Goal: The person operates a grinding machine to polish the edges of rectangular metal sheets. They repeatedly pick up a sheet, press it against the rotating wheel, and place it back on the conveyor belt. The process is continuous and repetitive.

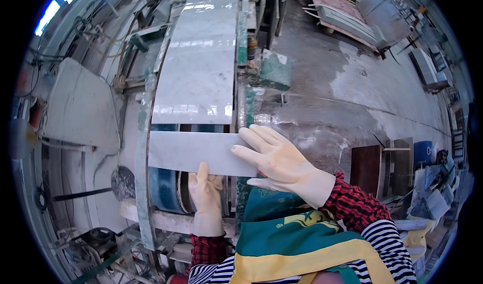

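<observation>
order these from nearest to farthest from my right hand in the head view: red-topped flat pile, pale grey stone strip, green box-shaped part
1. Pale grey stone strip: touching the cream-gloved right hand, extending left.
2. Green box-shaped part: beyond the hand, beside the frame.
3. Red-topped flat pile: farther off, upper right.

strip (193, 150), one: pale grey-white, stone-like; long, narrow, straight-edged; broad face up, set crosswise over the blue belt (163, 192), seen from here.
</observation>
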`<act>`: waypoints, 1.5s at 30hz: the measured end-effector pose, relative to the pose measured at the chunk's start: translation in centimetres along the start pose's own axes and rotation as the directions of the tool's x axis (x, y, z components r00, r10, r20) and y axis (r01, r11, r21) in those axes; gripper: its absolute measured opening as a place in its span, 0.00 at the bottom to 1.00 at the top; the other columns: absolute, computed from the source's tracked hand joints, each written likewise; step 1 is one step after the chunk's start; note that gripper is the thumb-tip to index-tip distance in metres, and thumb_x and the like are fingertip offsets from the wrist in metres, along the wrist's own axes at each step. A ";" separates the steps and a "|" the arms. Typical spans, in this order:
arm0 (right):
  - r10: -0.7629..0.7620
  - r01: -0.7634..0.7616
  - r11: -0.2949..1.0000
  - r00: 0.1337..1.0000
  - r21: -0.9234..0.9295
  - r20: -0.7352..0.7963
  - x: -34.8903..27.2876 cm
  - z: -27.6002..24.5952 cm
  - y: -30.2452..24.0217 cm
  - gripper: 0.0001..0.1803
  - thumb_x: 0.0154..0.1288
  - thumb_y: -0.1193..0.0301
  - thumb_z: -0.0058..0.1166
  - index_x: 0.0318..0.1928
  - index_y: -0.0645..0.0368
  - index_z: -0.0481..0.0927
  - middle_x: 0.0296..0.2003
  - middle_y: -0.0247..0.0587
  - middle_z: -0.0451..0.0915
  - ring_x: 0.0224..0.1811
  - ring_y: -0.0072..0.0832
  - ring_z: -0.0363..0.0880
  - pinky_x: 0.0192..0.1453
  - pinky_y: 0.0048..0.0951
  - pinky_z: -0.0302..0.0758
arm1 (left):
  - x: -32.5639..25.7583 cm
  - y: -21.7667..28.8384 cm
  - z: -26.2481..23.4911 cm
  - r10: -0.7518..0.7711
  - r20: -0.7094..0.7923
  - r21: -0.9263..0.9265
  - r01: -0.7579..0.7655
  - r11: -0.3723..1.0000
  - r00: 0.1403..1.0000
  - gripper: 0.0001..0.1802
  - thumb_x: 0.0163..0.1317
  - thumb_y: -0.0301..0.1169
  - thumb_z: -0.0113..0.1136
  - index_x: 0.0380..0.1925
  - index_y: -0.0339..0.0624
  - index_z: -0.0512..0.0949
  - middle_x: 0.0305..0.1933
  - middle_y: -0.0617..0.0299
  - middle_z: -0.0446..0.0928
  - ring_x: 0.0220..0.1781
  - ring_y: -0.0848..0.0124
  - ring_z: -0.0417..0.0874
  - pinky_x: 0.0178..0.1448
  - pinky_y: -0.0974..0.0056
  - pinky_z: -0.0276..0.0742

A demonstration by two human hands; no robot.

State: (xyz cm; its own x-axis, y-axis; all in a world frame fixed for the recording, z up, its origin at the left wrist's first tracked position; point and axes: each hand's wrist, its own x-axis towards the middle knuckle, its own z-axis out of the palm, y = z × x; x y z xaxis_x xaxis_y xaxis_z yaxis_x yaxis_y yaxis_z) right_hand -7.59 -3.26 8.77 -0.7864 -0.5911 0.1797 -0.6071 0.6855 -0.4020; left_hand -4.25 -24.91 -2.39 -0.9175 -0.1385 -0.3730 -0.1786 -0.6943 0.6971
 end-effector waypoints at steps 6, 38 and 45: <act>0.190 -0.202 0.972 0.976 0.115 0.111 -3.0 2.7 2.5 0.34 0.49 0.67 0.73 0.57 0.57 0.73 0.57 0.50 0.72 0.64 0.50 0.70 0.68 0.42 0.71 | 5.1 1.4 -7.3 -0.020 -0.078 0.012 0.021 1.000 0.997 0.25 0.72 0.26 0.56 0.65 0.34 0.61 0.62 0.44 0.73 0.60 0.50 0.81 0.60 0.43 0.82; 0.548 -0.537 0.795 0.835 0.281 0.043 -9.6 6.7 6.1 0.27 0.60 0.68 0.68 0.61 0.57 0.79 0.62 0.51 0.78 0.68 0.49 0.72 0.73 0.43 0.68 | 12.2 -1.9 -5.6 -0.096 -0.152 0.013 0.099 0.995 0.984 0.19 0.74 0.24 0.51 0.60 0.30 0.61 0.61 0.41 0.72 0.61 0.49 0.80 0.65 0.38 0.80; 0.508 -0.498 0.816 0.860 0.295 0.049 -9.3 5.7 5.8 0.26 0.62 0.68 0.66 0.60 0.59 0.79 0.60 0.52 0.79 0.67 0.50 0.73 0.71 0.43 0.71 | 12.6 1.2 -5.9 -0.231 -0.196 0.544 0.301 0.783 0.953 0.22 0.72 0.39 0.60 0.48 0.25 0.70 0.39 0.45 0.84 0.31 0.64 0.87 0.35 0.63 0.86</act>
State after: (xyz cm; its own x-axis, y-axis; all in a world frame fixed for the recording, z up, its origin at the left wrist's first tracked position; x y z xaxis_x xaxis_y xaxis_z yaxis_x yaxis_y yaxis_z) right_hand -3.16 3.82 -0.42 -0.9790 -0.1811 -0.0932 -0.0697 0.7280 -0.6820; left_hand -13.94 -31.61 -9.88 -0.7638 -0.1099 -0.6361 -0.6096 -0.2013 0.7667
